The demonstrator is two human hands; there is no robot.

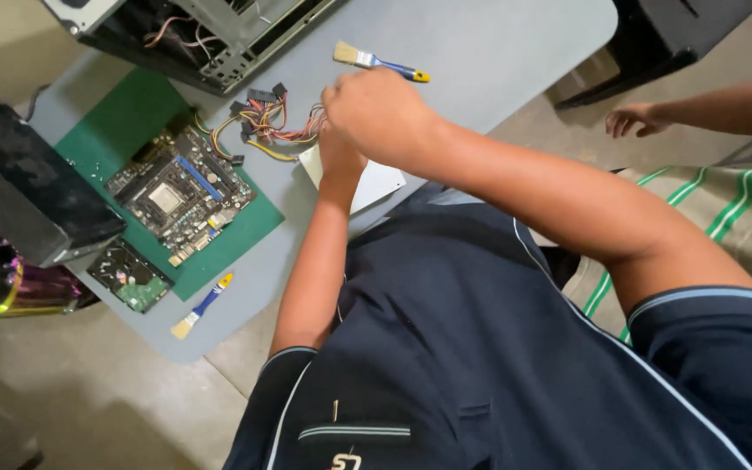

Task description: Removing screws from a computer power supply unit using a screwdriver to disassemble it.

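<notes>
Right hand (376,109): over the middle of the desk (498,43), fingers curled down at the bundle of coloured wires (271,122); whether its grip clasps the wires cannot be told from here.
Left hand (339,150): mostly hidden under the right hand, resting on the pale metal box (376,184); its grip cannot be told.
Wires: red, yellow and black, with black plugs, fanned out from the box toward the green mat (124,122).
Pale metal box: at the near edge of the desk, just before the person's body.
Circuit board (180,191): flat on the green mat, left of the wires.
Small drive (130,276): near the desk's near-left corner, beside the mat.
Brushes: one brush with blue handle (380,63) just beyond the right hand; a second brush (202,306) at the near-left edge.
Open computer case (193,35): at the far edge.
Another person's hand (633,119): off the desk, well apart to the right.
</notes>
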